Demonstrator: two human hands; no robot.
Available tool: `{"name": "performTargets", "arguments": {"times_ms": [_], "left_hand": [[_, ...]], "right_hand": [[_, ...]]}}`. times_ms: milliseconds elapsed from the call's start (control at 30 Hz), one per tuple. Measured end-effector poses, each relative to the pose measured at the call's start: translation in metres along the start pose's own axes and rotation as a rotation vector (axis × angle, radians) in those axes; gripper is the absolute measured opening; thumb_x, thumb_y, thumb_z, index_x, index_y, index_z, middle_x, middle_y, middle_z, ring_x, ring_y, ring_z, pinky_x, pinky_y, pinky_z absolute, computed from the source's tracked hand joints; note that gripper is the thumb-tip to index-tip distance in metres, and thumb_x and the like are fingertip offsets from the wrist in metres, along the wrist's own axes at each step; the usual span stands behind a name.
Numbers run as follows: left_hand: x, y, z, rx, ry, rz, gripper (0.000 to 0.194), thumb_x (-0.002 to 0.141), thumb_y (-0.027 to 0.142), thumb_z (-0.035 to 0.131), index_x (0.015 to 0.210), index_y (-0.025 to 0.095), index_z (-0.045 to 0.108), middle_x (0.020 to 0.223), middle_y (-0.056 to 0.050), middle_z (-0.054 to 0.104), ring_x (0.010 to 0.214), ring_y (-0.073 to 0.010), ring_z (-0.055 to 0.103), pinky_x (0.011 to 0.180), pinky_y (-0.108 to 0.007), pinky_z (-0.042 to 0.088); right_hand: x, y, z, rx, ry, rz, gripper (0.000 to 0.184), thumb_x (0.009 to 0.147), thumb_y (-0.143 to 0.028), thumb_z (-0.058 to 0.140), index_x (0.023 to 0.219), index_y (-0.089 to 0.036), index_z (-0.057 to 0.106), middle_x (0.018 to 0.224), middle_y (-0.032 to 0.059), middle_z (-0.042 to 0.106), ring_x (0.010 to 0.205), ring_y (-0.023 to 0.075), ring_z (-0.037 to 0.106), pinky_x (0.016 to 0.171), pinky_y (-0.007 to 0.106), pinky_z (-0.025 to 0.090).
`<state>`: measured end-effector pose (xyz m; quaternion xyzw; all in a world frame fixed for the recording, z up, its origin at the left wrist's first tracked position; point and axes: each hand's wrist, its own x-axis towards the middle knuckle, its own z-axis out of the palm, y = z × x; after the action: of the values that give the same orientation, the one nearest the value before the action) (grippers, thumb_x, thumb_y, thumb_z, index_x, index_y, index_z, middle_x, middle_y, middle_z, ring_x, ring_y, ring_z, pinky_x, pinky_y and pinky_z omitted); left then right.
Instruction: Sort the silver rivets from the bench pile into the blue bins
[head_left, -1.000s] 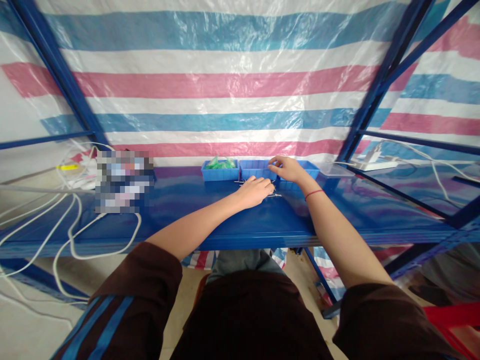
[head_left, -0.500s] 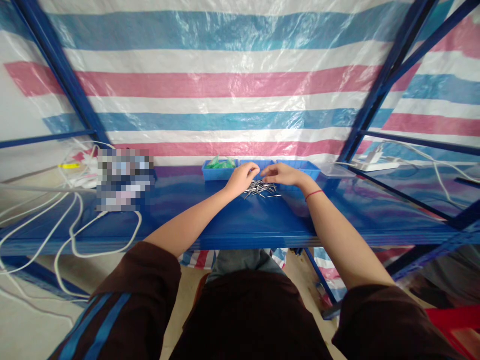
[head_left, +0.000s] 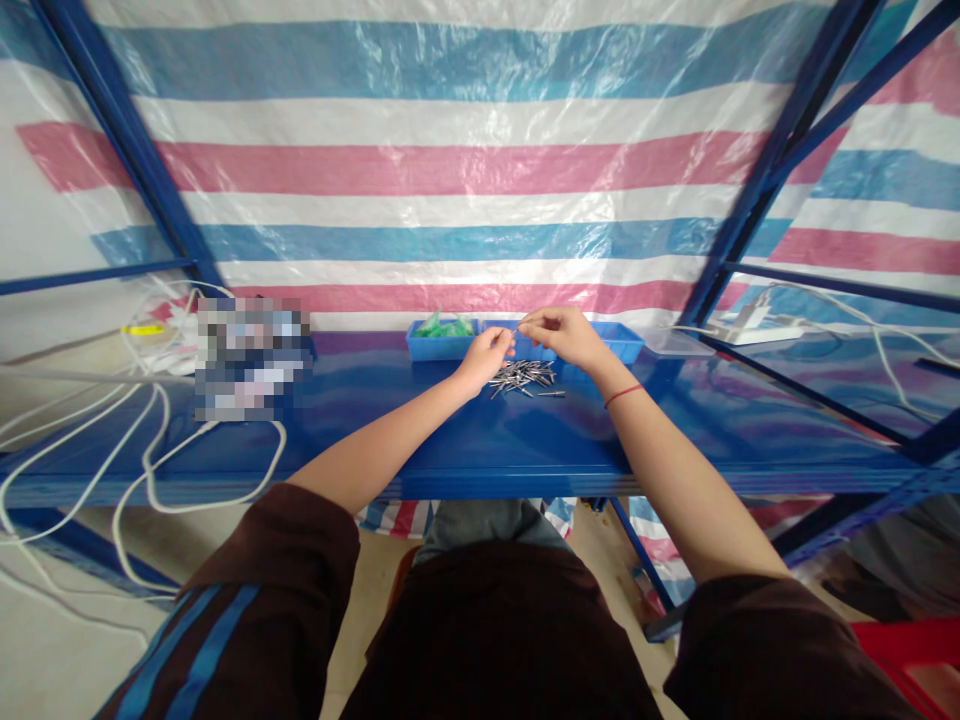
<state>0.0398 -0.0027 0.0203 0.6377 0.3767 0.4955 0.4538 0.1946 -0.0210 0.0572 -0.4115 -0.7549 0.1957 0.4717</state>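
My left hand (head_left: 484, 360) is closed in a pinch at the left side of a pile of thin metal pins (head_left: 523, 377); what its fingers hold is too small to make out. Close by on the right, my right hand (head_left: 561, 332) pinches thumb and forefinger together near the left fingertips, above the pile. Anything between those fingers is too small to name. One loose metal pin (head_left: 551, 394) lies apart at the pile's front right. Behind my hands stand blue bins (head_left: 619, 342) in a row, and the left one holds green pieces (head_left: 445, 325).
A clear plastic lid (head_left: 679, 342) lies right of the bins. White cables (head_left: 154, 450) trail over the left of the blue table (head_left: 450, 440) beside a blurred-out object (head_left: 251, 355). A white power strip (head_left: 761, 328) sits at the right. Blue frame posts (head_left: 757, 190) flank the striped sheet.
My right hand has lifted slightly and moved left, its fingers closing to a pinch beside the left fingertips. My left hand has shifted very little.
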Motion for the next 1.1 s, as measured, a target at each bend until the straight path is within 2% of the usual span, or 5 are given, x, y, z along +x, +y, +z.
{"name": "performTargets", "arguments": {"times_ms": [233, 500, 700, 933, 1100], "left_hand": [[0.001, -0.001, 0.002, -0.028, -0.065, -0.033, 0.02, 0.096, 0.026, 0.04, 0.091, 0.014, 0.056, 0.094, -0.004, 0.063, 0.068, -0.0055, 0.061, 0.054, -0.013, 0.043], [-0.001, 0.0, -0.001, 0.006, -0.148, 0.069, 0.02, 0.094, 0.025, 0.044, 0.103, 0.016, 0.059, 0.101, -0.005, 0.065, 0.076, -0.0078, 0.063, 0.056, -0.013, 0.045], [0.002, -0.005, -0.003, 0.052, -0.117, 0.155, 0.013, 0.09, 0.023, 0.052, 0.098, 0.015, 0.058, 0.098, -0.005, 0.063, 0.074, -0.0082, 0.061, 0.055, -0.015, 0.043], [0.007, -0.008, -0.007, 0.244, 0.019, 0.315, 0.008, 0.084, 0.015, 0.055, 0.092, 0.014, 0.057, 0.099, -0.006, 0.064, 0.086, -0.0126, 0.061, 0.081, -0.026, 0.047], [0.007, -0.008, -0.007, 0.339, 0.033, 0.366, 0.011, 0.083, 0.016, 0.056, 0.094, 0.014, 0.059, 0.102, -0.007, 0.064, 0.092, -0.0148, 0.06, 0.085, -0.027, 0.046]], "right_hand": [[-0.002, -0.005, 0.001, 0.009, 0.026, -0.005, 0.041, 0.066, -0.053, 0.07, 0.072, -0.014, 0.065, 0.066, 0.0046, 0.062, 0.058, 0.0123, 0.051, 0.058, 0.028, 0.043], [-0.001, 0.0, -0.001, -0.015, -0.008, -0.044, 0.037, 0.067, -0.051, 0.07, 0.072, -0.014, 0.066, 0.071, 0.0059, 0.066, 0.065, 0.0146, 0.055, 0.064, 0.03, 0.044], [-0.001, 0.002, -0.003, -0.025, -0.032, -0.072, 0.033, 0.069, -0.046, 0.07, 0.076, -0.013, 0.068, 0.067, 0.0041, 0.064, 0.059, 0.0123, 0.05, 0.059, 0.028, 0.04], [-0.001, 0.005, -0.004, -0.176, -0.052, -0.108, 0.029, 0.075, -0.041, 0.063, 0.078, -0.013, 0.07, 0.067, 0.0039, 0.064, 0.061, 0.0132, 0.051, 0.062, 0.029, 0.039], [-0.001, 0.013, -0.003, -0.224, -0.186, -0.053, 0.027, 0.077, -0.04, 0.058, 0.073, -0.015, 0.067, 0.063, 0.0019, 0.06, 0.059, 0.0129, 0.051, 0.061, 0.029, 0.04]]}}
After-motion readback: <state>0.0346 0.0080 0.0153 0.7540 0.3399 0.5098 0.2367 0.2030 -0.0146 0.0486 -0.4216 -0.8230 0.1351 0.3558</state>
